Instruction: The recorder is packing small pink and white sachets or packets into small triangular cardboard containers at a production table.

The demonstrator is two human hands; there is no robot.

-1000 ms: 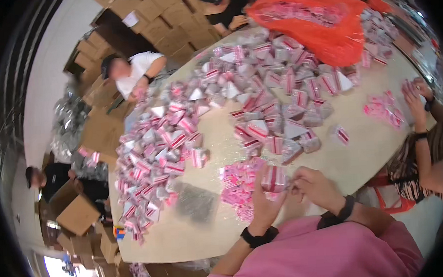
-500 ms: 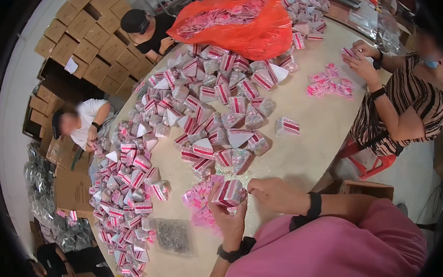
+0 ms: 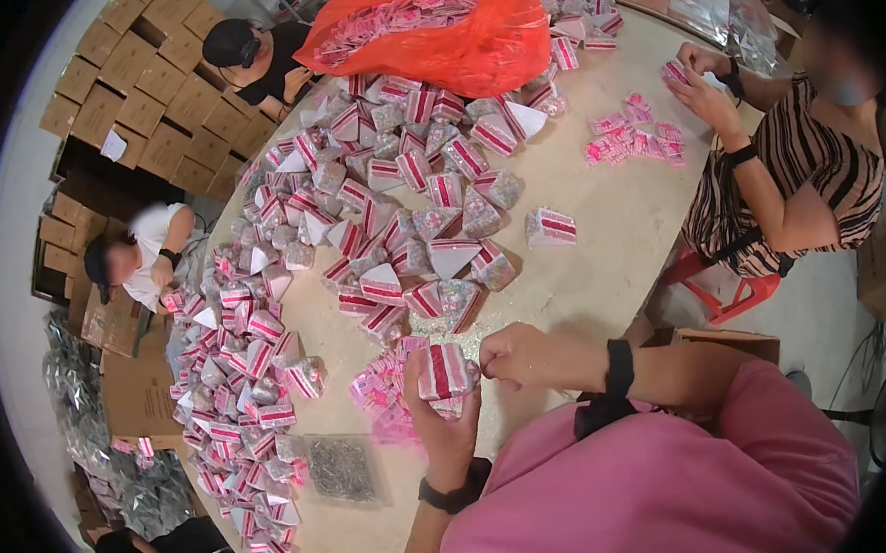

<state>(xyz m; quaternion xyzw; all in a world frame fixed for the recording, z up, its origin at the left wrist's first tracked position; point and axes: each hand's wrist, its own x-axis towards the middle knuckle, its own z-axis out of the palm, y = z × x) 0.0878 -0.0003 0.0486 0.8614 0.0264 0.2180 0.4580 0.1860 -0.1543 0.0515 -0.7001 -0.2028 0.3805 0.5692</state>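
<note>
At the near edge of a pale bench (image 3: 602, 258), a person in a pink top (image 3: 654, 486) grips a wrapped, red-and-white striped wedge (image 3: 444, 371) in the left hand (image 3: 443, 427), the piece clasped between the fingers at its left side and the thumb below its right. The right hand (image 3: 535, 357), its fingers bunched closed, hangs just beside the wedge's right side (whether they pinch anything cannot be told). Pink packets (image 3: 377, 392) lie partly behind the left hand, and a flat clear bag (image 3: 343, 470) rests toward the bench's near left corner. A heap of similar wedges (image 3: 252, 357) stretches along the left edge toward the far edge, where a red plastic bag (image 3: 496, 48) lies open. By the right edge, a co-worker in a striped top (image 3: 788, 173) holds a small pink item (image 3: 672, 69).
</note>
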